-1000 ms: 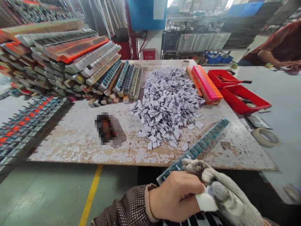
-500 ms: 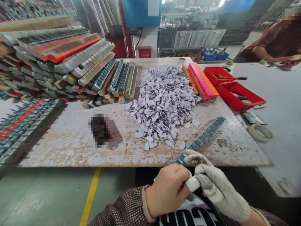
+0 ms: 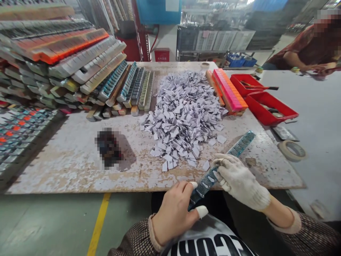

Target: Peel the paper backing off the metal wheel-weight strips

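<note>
A long blue-grey slotted bar [image 3: 241, 142] slants from the table over its front edge toward my body. Several small white pieces [image 3: 205, 185] stick up from the slots on its near part. My left hand [image 3: 177, 209] is bare apart from white covers on the thumb and index fingertips. Its thumb and fingers lie on either side of the bar's near end, holding it. My right hand [image 3: 238, 181], in a white knitted glove, rests over the bar's middle with fingers bent together. What those fingertips pinch is hidden by the glove.
A heap of white flat pieces [image 3: 183, 117] covers the table's middle. Stacked slotted bars [image 3: 66, 67] rise at left, with pink and orange bars [image 3: 230, 90] behind right. Red trays [image 3: 274, 106] and a tape roll [image 3: 292, 150] lie right. Another person [image 3: 311, 53] sits at far right.
My hands, earlier together at the left thumb's white cover, have separated. The gloved right hand has moved up onto the bar; the left has opened around its near end.
</note>
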Demonstrator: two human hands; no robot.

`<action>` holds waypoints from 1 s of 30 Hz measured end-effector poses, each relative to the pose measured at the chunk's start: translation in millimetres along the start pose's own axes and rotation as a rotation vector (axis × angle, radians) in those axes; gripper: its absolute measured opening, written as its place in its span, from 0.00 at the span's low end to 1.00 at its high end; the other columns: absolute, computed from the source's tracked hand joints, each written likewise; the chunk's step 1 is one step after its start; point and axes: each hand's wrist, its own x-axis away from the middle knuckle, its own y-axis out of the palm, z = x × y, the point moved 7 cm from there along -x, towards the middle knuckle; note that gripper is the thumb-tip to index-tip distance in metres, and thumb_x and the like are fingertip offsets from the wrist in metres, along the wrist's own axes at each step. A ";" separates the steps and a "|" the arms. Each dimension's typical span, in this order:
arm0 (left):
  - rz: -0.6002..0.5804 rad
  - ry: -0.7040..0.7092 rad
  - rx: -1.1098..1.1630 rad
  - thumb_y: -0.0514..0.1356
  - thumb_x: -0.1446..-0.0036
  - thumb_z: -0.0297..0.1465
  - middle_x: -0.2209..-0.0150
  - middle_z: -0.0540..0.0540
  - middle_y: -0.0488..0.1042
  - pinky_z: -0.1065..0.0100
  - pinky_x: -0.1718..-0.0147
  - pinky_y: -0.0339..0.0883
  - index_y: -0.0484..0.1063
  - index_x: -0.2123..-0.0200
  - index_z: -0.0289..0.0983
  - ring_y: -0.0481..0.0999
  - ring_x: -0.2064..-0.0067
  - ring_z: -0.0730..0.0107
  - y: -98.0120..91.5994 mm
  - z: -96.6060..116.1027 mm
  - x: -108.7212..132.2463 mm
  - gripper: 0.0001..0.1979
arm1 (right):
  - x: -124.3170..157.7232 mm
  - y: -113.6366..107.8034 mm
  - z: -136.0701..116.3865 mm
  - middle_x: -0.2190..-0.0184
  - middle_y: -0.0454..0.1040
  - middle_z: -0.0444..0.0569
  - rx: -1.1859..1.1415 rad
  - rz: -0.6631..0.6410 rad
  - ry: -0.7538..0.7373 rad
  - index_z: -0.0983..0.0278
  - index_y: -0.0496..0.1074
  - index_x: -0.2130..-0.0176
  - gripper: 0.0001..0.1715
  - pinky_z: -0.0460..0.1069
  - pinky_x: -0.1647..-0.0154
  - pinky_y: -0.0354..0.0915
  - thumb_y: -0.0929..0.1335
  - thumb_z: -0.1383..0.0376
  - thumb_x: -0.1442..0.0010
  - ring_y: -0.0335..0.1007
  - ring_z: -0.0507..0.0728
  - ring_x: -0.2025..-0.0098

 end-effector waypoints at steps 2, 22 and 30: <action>0.004 -0.003 0.008 0.67 0.39 0.43 0.50 0.41 0.75 0.53 0.51 0.72 0.69 0.45 0.38 0.76 0.50 0.52 1.7 -0.4 -1.1 0.24 | -2.0 5.3 0.1 0.55 0.76 0.58 0.009 -0.040 0.002 0.63 0.73 0.62 0.04 0.65 0.39 0.69 0.67 0.70 0.35 0.71 0.68 0.42; 0.026 0.243 -0.532 0.54 0.30 0.26 0.55 0.37 0.77 0.52 0.51 0.68 0.72 0.56 0.34 0.75 0.49 0.48 -19.2 -1.4 -95.3 0.06 | 15.7 0.1 -1.4 0.48 0.75 0.55 -0.321 0.093 0.121 0.58 0.65 0.63 0.07 0.61 0.45 0.74 0.68 0.65 0.32 0.69 0.66 0.38; -0.082 0.122 -0.414 0.62 0.36 0.31 0.55 0.34 0.79 0.56 0.57 0.73 0.71 0.52 0.32 0.81 0.54 0.49 -15.1 -9.1 -98.4 0.12 | 35.1 -8.5 16.8 0.46 0.75 0.54 -0.261 0.173 0.201 0.58 0.71 0.60 0.07 0.60 0.50 0.73 0.66 0.59 0.29 0.74 0.66 0.46</action>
